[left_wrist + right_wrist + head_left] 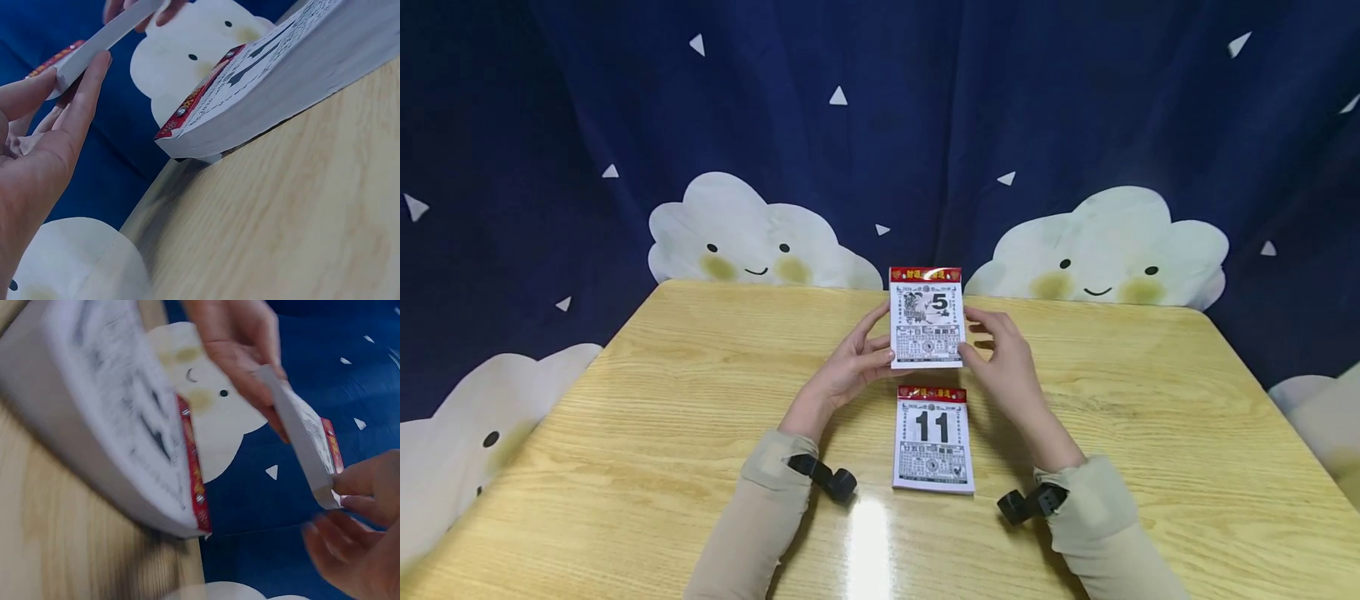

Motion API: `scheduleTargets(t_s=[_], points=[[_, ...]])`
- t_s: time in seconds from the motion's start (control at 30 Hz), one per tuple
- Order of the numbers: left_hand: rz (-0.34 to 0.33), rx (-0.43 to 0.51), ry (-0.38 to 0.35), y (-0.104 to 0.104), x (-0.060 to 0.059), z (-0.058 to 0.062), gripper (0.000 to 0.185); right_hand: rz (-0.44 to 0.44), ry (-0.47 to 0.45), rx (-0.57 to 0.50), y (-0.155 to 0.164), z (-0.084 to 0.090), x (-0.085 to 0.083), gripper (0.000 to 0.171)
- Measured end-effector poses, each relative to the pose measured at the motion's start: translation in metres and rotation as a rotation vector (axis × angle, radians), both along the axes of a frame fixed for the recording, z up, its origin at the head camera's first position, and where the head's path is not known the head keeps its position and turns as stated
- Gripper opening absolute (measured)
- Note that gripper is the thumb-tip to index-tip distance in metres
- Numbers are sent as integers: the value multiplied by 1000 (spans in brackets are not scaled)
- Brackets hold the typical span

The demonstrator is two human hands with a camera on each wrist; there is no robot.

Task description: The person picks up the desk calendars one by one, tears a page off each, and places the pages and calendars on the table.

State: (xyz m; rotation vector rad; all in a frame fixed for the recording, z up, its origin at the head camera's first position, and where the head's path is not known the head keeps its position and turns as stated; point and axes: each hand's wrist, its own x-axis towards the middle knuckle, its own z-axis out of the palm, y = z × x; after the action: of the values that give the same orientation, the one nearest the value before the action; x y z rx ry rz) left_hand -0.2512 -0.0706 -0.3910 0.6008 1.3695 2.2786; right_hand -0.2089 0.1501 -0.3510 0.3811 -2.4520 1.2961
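Note:
Both hands hold a small tear-off calendar pad [926, 321] with a red header and a large "5", raised above the table's far middle. My left hand [880, 335] pinches its left edge, thumb in front, fingers along the side. My right hand [973, 337] grips its right edge at the lower corner. The left wrist view shows the held pad [106, 36] edge-on against my left hand [59, 112]. In the right wrist view the held pad [299, 434] sits between both hands, with the right hand [353, 519] below it. A thicker second pad [933, 439] showing "11" lies flat nearer me.
The wooden table [647, 417] has a bright glare patch near its front edge. A dark blue curtain [880, 125] with white smiling clouds hangs behind and around it. Black wrist cameras sit on both beige sleeves.

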Motion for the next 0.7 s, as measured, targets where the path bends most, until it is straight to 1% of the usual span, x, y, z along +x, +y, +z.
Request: scheduleTargets(t_s=[0.1,0.13,0.17,0.23,0.3,0.4,0.57,0.7], points=[[-4,8,5,0,0,1,74,-13,261,217,-3,-1,1,44],[-5,7,8,-1,0,1,74,-1,324,274,-4,-2,1,42],[-7,8,7,-1,0,1,74,20,374,323,-4,-2,1,40],[-14,9,5,-1,1,1,73,88,436,391,-5,-3,2,35],[-19,7,3,-2,1,1,73,147,468,443,-6,-5,2,31],[-29,3,4,-1,1,1,74,197,472,476,-7,-5,2,27],[-31,0,5,-1,0,0,74,203,467,508,-9,-4,4,19],[-30,1,0,0,0,-2,74,197,496,561,-11,-2,6,17]])
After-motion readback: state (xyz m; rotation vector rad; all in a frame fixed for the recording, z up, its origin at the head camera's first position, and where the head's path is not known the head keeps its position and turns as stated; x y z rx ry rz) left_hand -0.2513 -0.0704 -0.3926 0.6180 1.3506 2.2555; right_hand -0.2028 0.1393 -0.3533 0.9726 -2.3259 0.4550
